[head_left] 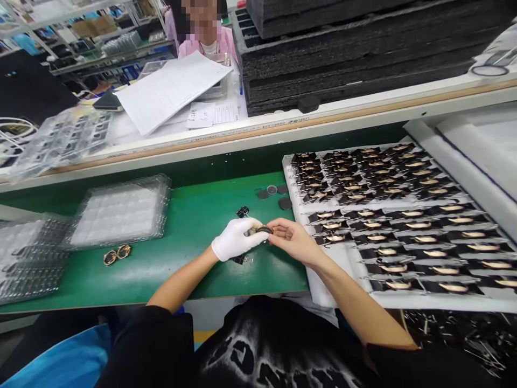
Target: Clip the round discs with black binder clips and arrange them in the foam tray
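I see my left hand (238,238), in a white glove, and my bare right hand (291,241) meeting over the green mat (189,226). Both sets of fingers pinch one small dark ring part (264,230) with a tan edge; it sits right between the gloved fingertips and my right thumb, lifted just off the mat. Both hands are clenched on it, not loose.

Just beyond my left fingers lies a black binder clip (243,211), and another clip (241,260) lies just under that hand's heel. A few dark round discs (285,203) rest on the mat beyond my right fingers.

To the right of my right hand, touching my wrist, is a white tray (323,285) filled with rows of black clipped parts (404,226), each showing a tan oval. Well to the left of my gloved fingers sits a clear blister tray (123,211) whose pockets look empty, though I cannot tell for sure. Near it, two tan-rimmed rings (117,254) lie side by side. At the far left a stack of clear trays (28,258) holds dark pieces.
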Demonstrator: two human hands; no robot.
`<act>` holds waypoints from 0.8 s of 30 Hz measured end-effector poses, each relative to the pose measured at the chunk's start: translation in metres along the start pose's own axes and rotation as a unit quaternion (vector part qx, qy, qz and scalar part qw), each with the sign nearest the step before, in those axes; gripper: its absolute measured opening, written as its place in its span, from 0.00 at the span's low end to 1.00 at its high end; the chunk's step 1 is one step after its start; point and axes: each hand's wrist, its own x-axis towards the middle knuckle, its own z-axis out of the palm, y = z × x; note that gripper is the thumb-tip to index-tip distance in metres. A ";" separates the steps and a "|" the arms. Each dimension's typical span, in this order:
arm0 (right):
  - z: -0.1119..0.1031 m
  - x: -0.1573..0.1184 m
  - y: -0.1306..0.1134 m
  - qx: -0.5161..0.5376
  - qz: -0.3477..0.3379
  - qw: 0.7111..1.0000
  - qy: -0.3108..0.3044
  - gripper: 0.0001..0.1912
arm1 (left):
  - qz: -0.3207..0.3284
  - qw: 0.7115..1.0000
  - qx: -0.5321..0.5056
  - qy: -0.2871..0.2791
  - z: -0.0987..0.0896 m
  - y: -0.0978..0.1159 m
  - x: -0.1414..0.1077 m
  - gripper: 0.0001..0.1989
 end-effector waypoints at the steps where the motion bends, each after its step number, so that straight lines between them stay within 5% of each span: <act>1: 0.000 -0.001 -0.001 -0.006 0.007 1.000 -0.017 0.20 | 0.002 1.000 -0.007 -0.015 -0.003 0.001 -0.001 0.15; 4: 0.001 -0.003 -0.005 -0.007 0.026 0.999 -0.035 0.20 | 0.019 0.998 0.013 -0.052 -0.017 -0.003 0.000 0.15; 6: 0.001 -0.001 -0.005 0.025 0.041 0.999 -0.004 0.20 | -0.008 0.993 0.116 -0.026 -0.028 -0.009 0.009 0.19; 8: -0.001 0.003 -0.003 0.083 0.061 0.994 0.045 0.22 | -0.056 0.961 0.271 -0.012 -0.035 -0.017 0.022 0.25; 10: -0.004 0.006 -0.003 0.157 0.082 0.981 0.078 0.25 | -0.079 0.916 0.389 -0.058 -0.038 -0.026 0.039 0.29; 13: -0.010 0.009 -0.005 0.251 0.097 0.961 0.067 0.25 | -0.068 0.885 0.444 -0.124 -0.038 -0.034 0.059 0.29; 15: -0.014 0.008 -0.010 0.287 0.090 0.953 0.035 0.25 | -0.067 0.883 0.449 -0.115 -0.041 -0.031 0.066 0.28; 20: -0.019 0.002 -0.023 0.344 0.055 0.937 -0.022 0.21 | -0.066 0.896 0.438 -0.013 -0.047 0.010 0.053 0.26; 24: -0.022 -0.021 -0.031 0.344 0.034 0.937 -0.049 0.18 | -0.062 0.923 0.365 0.102 -0.017 0.059 0.015 0.27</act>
